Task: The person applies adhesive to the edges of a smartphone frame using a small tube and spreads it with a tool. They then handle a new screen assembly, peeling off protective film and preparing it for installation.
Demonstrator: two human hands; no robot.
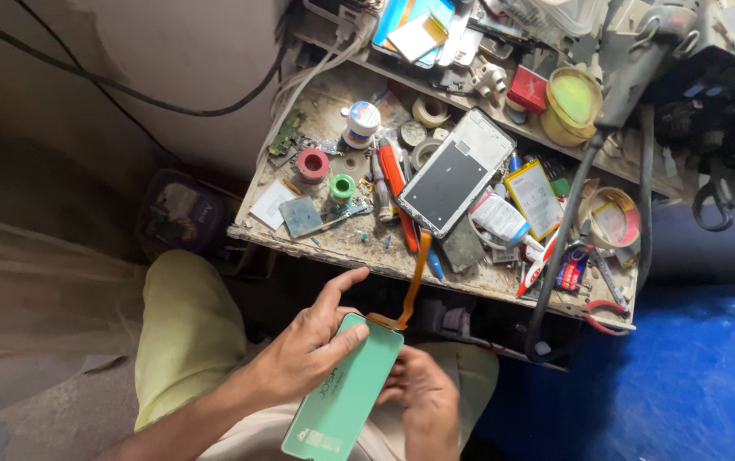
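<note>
Both hands are down near the camera, over the lap, holding a mint-green phone back panel (343,393) that's tilted on a diagonal. Left hand (303,346) grips its upper left edge, thumb laid across the top corner, index finger sticking up free. Right hand (423,393) supports the right edge from underneath, fingers curled around it.

An orange flex ribbon (414,286) runs from the panel's top end up to the near edge of the table (299,239), toward the open phone frame (457,171) lying face up in the middle of the clutter. My take: with that ribbon attached, the panel wants to stay close to the table edge with no twisting, since a thin flex like this would probably tear or crease if pulled tight. Supporting both long edges like now looks sensible to me.

Hard to tell stuff: where exactly the ribbon ends on the table side, since tools cover it. The right fingertips are hidden behind the panel. The panel's lower corner nearly runs out of frame, and the small tape rolls (313,164) and board bits on the left of the table are too tiny to identify properly.
</note>
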